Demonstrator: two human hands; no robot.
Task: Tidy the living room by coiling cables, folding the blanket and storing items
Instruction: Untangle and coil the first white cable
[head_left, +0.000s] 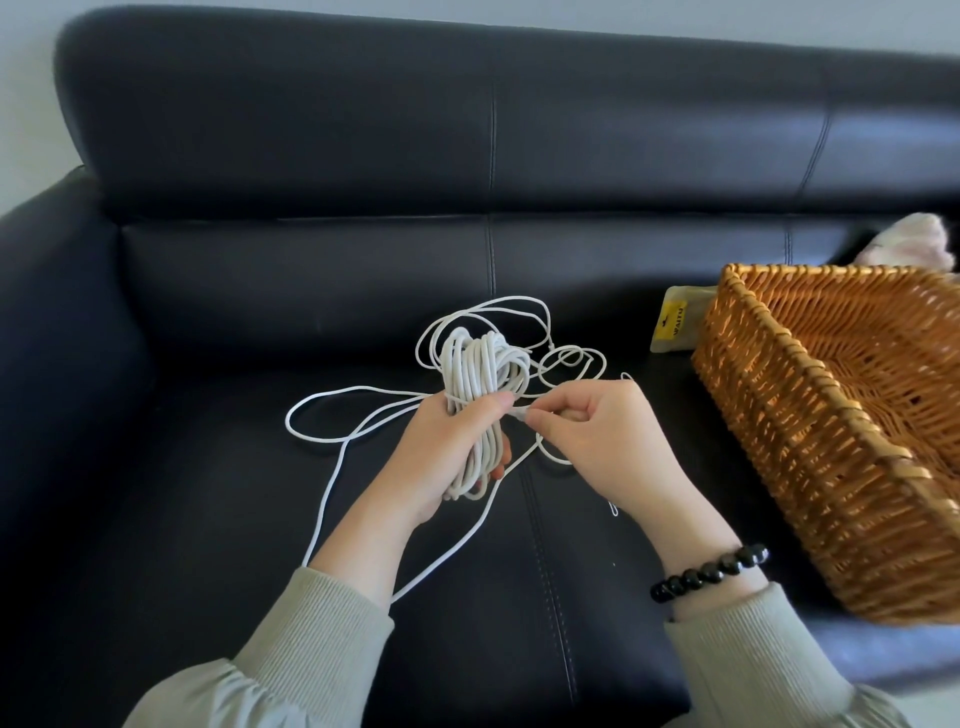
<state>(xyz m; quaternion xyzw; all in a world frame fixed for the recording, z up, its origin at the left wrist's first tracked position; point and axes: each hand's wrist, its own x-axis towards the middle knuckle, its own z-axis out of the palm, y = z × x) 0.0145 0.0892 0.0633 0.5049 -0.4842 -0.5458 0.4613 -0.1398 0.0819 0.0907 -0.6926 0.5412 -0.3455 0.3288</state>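
Observation:
A long white cable (480, 374) is partly wound into a bundle of several loops. My left hand (447, 457) grips that bundle upright above the sofa seat, thumb across the strands. My right hand (597, 431) pinches a strand of the same cable just right of the bundle, beside my left thumb. Loose loops of the cable lie on the seat behind the hands and trail off to the left and down toward me.
The black leather sofa (311, 260) fills the view. A wicker basket (810, 415) stands on the seat at the right. A small yellow packet (675, 325) lies at its far left corner, and something pale pink and fluffy (914, 249) shows behind it.

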